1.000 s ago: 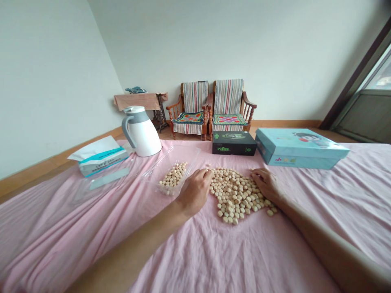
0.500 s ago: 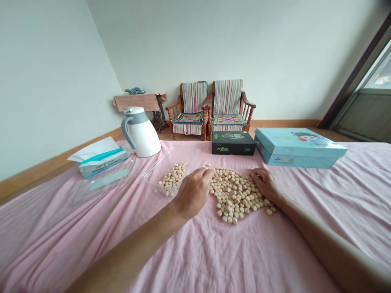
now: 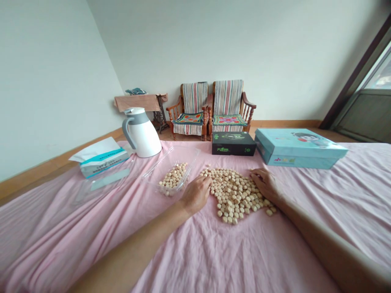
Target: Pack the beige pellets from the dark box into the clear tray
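**Left hand (image 3: 197, 194) and right hand (image 3: 266, 183) at either side of a pile of pale pieces (image 3: 236, 192)**

Near the centre of the frame, the left hand lies at the pile's left edge, back upward and fingers curled in toward the pieces; whether it grips one is hidden from view. The right hand, right of centre, rests by the pile's upper right edge with its fingers bent; I cannot tell whether anything is held there.

The pile spreads between them on a pink cloth (image 3: 201, 252). Just left of the left hand sits a clear plastic tray (image 3: 171, 156), with a smaller batch of pieces (image 3: 173, 177) inside it. Farther out, at middle left, a clear plastic sheet or lid (image 3: 110, 179) lies in front of a tissue pack (image 3: 104, 160), and a white and grey jug (image 3: 145, 136) stands upright.

Beyond the pile are a black box (image 3: 233, 143) and, to its right, a light blue box (image 3: 301, 148). Two wooden armchairs (image 3: 229, 99) with striped covers stand at upper centre, before a pale wall (image 3: 229, 40).
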The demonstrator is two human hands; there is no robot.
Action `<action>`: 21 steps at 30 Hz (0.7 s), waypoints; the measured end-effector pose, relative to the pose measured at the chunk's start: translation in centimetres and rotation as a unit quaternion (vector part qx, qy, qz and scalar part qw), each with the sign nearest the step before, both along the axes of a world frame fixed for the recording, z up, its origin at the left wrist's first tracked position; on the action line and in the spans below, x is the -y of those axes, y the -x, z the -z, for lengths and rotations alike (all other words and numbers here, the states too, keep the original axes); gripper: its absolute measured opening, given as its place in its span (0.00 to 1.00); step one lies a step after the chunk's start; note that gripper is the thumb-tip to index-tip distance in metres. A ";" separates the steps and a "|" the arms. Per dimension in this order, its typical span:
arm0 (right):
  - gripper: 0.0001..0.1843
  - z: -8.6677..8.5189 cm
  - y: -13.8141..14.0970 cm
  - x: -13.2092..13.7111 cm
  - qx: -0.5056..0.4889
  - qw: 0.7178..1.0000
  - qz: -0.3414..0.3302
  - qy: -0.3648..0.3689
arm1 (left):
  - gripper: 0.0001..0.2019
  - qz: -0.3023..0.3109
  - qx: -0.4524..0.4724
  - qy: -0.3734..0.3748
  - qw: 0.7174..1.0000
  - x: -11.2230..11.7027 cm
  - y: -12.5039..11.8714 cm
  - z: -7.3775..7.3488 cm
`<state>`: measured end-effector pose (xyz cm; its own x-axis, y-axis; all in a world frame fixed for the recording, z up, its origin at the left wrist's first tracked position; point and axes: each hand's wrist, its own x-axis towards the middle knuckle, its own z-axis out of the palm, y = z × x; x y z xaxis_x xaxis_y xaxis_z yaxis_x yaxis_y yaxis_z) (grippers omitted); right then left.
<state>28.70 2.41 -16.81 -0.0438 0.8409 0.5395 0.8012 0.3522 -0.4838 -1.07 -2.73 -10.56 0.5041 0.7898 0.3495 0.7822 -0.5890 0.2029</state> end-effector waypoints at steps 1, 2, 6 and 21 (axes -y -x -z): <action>0.15 -0.1 0.0 0.1 0.002 1.000 0.001 -0.001 | 0.08 0.002 0.001 -0.005 1.000 0.3 -0.1 -0.3; 0.15 -0.1 0.1 0.1 0.003 1.000 0.002 -0.002 | 0.07 0.006 0.002 -0.015 1.000 0.6 -0.1 -0.7; 0.15 -0.2 0.1 0.2 0.003 1.000 0.003 -0.006 | 0.06 0.010 0.033 -0.104 0.994 1.4 0.0 -3.6; 0.14 -0.2 0.1 0.2 -0.003 1.000 0.002 -0.005 | 0.10 -0.196 0.064 -0.146 0.968 -1.5 8.3 -9.0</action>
